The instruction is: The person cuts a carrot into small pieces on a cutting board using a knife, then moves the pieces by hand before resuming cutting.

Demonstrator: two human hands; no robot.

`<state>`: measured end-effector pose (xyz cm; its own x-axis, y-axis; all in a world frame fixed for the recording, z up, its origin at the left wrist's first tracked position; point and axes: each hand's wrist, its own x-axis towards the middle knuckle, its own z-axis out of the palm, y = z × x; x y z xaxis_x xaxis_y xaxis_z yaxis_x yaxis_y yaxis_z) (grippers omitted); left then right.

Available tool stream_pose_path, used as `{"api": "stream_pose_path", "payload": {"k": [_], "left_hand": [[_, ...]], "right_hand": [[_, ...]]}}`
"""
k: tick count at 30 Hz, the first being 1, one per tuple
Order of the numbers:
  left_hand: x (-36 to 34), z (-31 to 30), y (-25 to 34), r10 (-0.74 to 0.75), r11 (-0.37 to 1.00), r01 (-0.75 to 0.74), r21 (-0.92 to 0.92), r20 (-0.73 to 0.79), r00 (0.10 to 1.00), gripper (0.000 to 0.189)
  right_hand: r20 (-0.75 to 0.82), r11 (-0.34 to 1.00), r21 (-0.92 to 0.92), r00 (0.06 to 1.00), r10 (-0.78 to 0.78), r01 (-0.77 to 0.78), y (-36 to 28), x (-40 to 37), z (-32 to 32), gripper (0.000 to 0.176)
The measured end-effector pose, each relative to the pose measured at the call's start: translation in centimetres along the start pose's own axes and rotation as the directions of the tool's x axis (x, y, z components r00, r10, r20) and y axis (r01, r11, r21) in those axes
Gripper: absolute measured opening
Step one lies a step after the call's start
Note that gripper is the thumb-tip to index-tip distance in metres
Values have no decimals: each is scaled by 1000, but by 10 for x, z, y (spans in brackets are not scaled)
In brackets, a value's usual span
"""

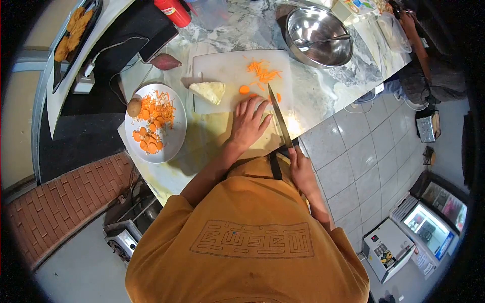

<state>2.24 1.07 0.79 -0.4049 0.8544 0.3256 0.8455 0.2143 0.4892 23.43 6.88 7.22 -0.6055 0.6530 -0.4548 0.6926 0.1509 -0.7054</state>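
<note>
My right hand (301, 169) is closed round the handle of a long knife (280, 116), whose blade points away from me over the right part of the white cutting board (217, 63). Beside the blade, my left hand (249, 121) rests at the board's near edge, its fingertips over an orange carrot piece; whether they grip it is unclear. Close to those fingers lies a carrot slice (244, 89), with shredded carrot (263, 70) farther up the board. A pale wedge of cabbage (209, 92) sits at the board's left.
Left of the board, a white plate (177, 139) holds carrot slices, shreds and a brown potato (134, 107). A reddish tuber (165, 61) lies behind it. A metal bowl (318, 58) with a spoon stands back right, a red bottle (173, 12) back left. Another person's arm (417, 43) shows far right.
</note>
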Motion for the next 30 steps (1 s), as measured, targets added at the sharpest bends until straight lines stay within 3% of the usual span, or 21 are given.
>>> {"api": "stream_pose_path", "payload": {"k": [8,30], "left_hand": [[1,0,1,0,1000,0,18,-6,1000,38],[-1,1,-3,11,1000,-11,14,-17,1000,38]], "right_hand": [[-18,998,-31,999,49,-50,7,3,3,32],[-35,996,-90,999,-7,4,2,6,10,32]]}}
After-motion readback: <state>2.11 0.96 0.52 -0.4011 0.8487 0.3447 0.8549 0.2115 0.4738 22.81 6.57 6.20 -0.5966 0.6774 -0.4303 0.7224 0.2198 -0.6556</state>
